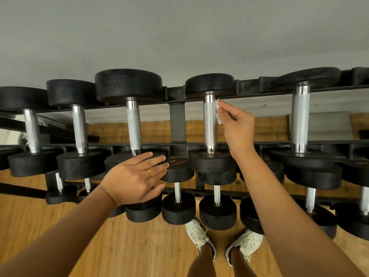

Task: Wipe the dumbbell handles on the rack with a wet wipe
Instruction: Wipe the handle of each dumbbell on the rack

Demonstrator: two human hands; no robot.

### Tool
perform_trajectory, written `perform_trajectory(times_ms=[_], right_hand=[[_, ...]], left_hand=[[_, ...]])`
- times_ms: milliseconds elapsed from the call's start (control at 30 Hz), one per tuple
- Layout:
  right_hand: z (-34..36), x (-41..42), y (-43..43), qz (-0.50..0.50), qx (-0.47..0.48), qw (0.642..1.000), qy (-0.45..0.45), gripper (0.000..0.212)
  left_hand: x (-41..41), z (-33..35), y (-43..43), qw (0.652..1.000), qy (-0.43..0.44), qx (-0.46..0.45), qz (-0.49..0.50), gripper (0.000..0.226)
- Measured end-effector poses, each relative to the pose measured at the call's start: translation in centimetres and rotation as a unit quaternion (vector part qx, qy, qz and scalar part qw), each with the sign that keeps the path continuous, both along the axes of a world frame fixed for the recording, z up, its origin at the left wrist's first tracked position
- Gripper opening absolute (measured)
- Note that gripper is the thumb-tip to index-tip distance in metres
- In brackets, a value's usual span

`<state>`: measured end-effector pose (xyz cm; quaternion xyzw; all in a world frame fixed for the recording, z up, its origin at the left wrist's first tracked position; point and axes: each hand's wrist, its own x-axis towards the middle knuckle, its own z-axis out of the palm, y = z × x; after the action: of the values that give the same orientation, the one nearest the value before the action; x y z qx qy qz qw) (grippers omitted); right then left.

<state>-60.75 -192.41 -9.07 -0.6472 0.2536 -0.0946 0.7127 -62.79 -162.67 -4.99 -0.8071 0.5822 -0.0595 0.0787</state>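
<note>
Slippage seems our risk: right hand [237, 126] only pinches the wet wipe [218, 106] beside the handle [210, 124]. Left hand [137, 176] lies flat (fingers straight).

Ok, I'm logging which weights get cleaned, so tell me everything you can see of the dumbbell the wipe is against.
The dumbbell lies on the top tier of the rack, fourth from the left in view, its two round black heads over the rails. Its handle is bright metal, knurled in the middle and smooth at both ends. The right hand pinches a white wet wipe against the handle's right side near the far head.
</note>
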Motion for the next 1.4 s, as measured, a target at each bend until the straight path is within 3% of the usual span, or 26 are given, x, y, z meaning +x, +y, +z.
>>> perform_trajectory(times_ms=[567,700,967,1400], right_hand=[[1.2,0.2,-0.7,0.032,-0.032,0.999,0.027,0.024],[1.0,-3.1,-1.0,0.080,-0.050,0.994,0.056,0.028],[0.6,-2.4,-1.3,0.077,-0.007,0.994,0.081,0.024],[-0.3,-5.6,-1.4,0.122,-0.014,0.987,0.105,0.026]], left_hand=[[-0.1,0.0,0.1,1.000,0.000,0.000,0.004,0.045],[-0.1,0.1,0.0,1.000,-0.001,-0.002,0.001,0.047],[0.0,-0.1,0.1,1.000,-0.007,-0.010,-0.003,0.045],[-0.1,-0.2,0.0,1.000,-0.012,-0.012,-0.004,0.044]])
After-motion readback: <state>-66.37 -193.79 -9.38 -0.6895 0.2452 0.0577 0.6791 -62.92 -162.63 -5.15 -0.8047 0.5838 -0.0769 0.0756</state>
